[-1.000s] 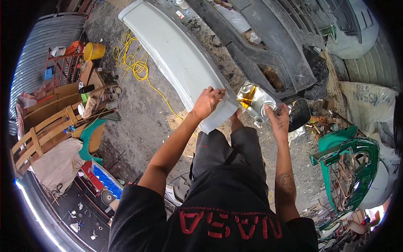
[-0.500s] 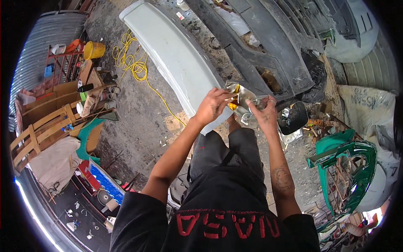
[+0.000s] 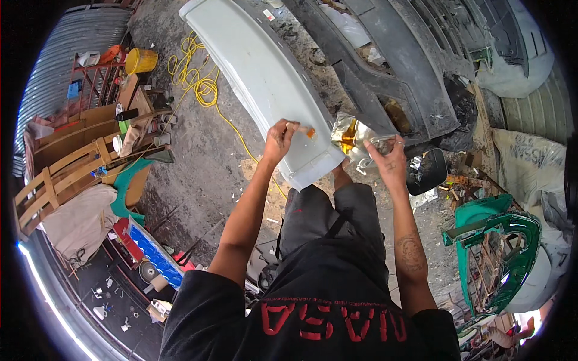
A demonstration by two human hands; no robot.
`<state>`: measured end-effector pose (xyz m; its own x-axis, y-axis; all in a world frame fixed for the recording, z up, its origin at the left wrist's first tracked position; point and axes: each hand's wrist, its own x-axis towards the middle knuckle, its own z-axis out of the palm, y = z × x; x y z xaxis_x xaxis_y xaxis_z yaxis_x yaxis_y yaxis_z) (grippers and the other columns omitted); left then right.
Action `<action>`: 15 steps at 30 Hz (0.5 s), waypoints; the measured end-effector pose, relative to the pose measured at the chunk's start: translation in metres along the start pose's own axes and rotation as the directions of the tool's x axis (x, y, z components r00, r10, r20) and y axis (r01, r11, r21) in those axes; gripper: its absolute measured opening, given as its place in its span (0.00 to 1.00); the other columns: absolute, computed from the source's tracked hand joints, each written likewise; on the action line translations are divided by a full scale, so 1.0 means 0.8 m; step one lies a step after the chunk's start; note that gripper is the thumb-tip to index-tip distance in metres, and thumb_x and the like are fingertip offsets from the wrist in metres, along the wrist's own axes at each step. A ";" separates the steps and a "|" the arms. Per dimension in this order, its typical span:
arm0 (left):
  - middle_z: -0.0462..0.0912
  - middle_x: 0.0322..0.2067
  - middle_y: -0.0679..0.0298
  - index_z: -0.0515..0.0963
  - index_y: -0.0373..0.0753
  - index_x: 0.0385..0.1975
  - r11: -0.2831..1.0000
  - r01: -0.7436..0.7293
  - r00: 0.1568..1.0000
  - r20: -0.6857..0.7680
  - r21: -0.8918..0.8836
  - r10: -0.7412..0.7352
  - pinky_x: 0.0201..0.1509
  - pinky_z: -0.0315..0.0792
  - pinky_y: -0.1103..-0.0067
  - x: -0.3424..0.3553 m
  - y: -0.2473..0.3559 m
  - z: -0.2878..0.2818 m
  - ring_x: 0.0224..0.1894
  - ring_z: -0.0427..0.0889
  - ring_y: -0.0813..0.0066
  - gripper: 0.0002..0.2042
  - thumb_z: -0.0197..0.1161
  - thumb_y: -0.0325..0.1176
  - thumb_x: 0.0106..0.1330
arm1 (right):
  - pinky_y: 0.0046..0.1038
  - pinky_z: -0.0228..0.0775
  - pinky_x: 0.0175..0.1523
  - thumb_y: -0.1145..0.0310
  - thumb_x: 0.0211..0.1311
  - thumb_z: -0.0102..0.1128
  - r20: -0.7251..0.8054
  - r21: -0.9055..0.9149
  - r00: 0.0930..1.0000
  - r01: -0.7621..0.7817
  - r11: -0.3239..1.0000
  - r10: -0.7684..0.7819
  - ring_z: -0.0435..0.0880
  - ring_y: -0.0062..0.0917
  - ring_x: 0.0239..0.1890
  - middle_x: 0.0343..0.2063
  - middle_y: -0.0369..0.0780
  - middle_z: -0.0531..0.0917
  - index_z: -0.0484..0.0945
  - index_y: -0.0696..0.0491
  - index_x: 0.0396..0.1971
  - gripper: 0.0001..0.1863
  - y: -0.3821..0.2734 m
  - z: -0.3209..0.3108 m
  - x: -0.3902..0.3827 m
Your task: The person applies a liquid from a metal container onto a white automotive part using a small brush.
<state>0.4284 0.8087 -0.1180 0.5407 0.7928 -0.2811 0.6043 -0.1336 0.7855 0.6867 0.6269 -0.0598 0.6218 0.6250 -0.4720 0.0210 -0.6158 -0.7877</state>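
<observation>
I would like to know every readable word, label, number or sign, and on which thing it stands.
Places only, no wording copied:
Black shirt: large red letters, clear; small red row above, too small.
Pale sheet at right: dark lettering, blurred.
White-and-red scrap on the floor: any print too small.
Metal container: nothing readable.
</observation>
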 end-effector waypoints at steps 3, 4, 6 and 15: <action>0.80 0.34 0.56 0.81 0.37 0.41 0.957 -0.212 0.946 -0.205 0.198 0.252 0.41 0.73 0.67 0.019 0.018 -0.002 0.36 0.78 0.55 0.08 0.59 0.24 0.64 | 0.31 0.73 0.51 0.51 0.47 0.77 -0.046 -0.002 0.999 0.021 1.000 -0.021 0.82 0.35 0.44 0.41 0.48 0.82 0.64 0.69 0.54 0.45 0.020 -0.013 0.007; 0.80 0.34 0.56 0.81 0.37 0.41 0.955 -0.212 0.944 -0.208 0.206 0.254 0.41 0.73 0.67 0.014 0.007 -0.002 0.36 0.78 0.55 0.08 0.59 0.24 0.64 | 0.31 0.73 0.50 0.51 0.47 0.77 -0.068 0.024 0.997 0.037 0.999 -0.035 0.83 0.34 0.43 0.40 0.48 0.82 0.66 0.67 0.52 0.43 0.025 -0.014 0.010; 0.79 0.38 0.57 0.80 0.38 0.44 0.794 -0.476 0.873 0.099 0.377 0.477 0.45 0.72 0.66 -0.009 -0.014 -0.002 0.40 0.76 0.55 0.14 0.59 0.21 0.58 | 0.30 0.73 0.49 0.52 0.48 0.77 -0.069 0.040 0.997 0.020 0.999 -0.018 0.82 0.32 0.42 0.40 0.47 0.82 0.68 0.66 0.49 0.39 0.037 -0.019 0.015; 0.82 0.35 0.54 0.80 0.34 0.36 0.959 -0.246 0.937 0.287 0.141 0.198 0.42 0.76 0.71 -0.010 0.022 -0.001 0.35 0.81 0.56 0.04 0.57 0.23 0.66 | 0.30 0.72 0.51 0.52 0.50 0.76 -0.151 0.032 0.989 0.009 0.999 -0.004 0.82 0.31 0.43 0.41 0.47 0.82 0.68 0.65 0.51 0.39 0.056 -0.039 0.016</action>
<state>0.4343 0.8003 -0.1017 0.7945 0.5460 -0.2659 0.5290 -0.4072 0.7445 0.7198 0.5925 -0.0886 0.7325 0.5479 -0.4040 0.0013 -0.5947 -0.8040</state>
